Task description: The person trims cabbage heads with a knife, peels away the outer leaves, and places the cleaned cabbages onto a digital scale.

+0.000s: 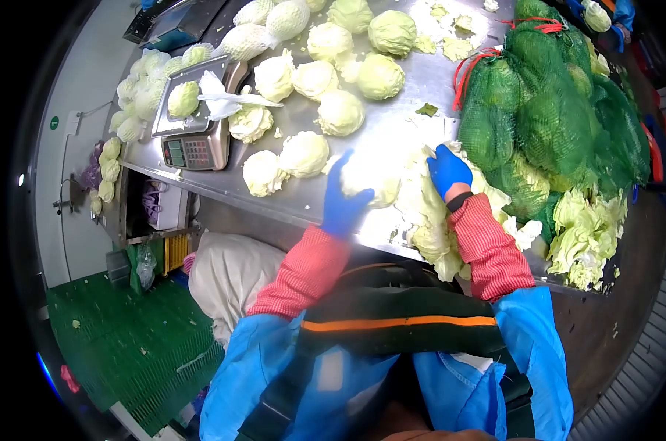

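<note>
Both my hands wear blue gloves with red cuffs. My left hand (344, 200) cups the near side of a pale cabbage (373, 176) that sits on the steel table (303, 209) at its front edge. My right hand (447, 171) presses on the loose outer leaves (428, 224) beside that cabbage. The bright glare hides where exactly the fingers meet the head.
Several trimmed cabbages (325, 73) lie across the table. A weighing scale (197, 143) carries one cabbage and a white bag. A green net sack (546, 110) full of cabbages stands to the right, with leaf scraps (586, 235) below it. A white sack (230, 275) and green floor mat (127, 345) are under the table.
</note>
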